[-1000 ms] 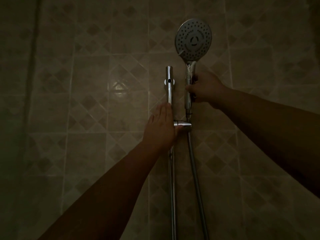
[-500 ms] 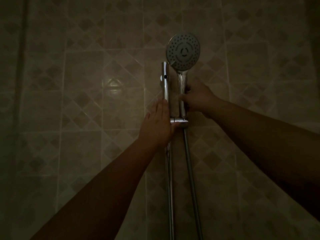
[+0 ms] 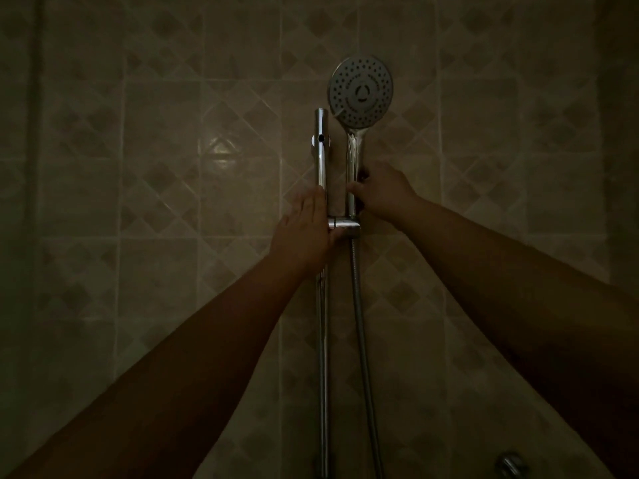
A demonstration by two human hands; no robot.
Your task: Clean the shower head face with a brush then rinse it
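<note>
Dim tiled wall at far left, nothing on it but a faint glint. Further right, left hand laid flat with straight fingers against the upright chrome rail, thumb tucked under the sliding bracket, bracing rather than clutching. Just right of the rail, shower head upright, handle seated in or just above that bracket, perforated face turned outward toward the camera. Right hand wrapped round the handle below the head, fingers curled about it in a firm hold. Metal hose hanging from the bracket down to the near edge; a chrome fitting barely visible at lower right. No brush anywhere in view, no water running, face looking dry in this poor light. Likely at either end of the job; impossible to tell whether scrubbing and rinsing are done or wholly ahead.
</note>
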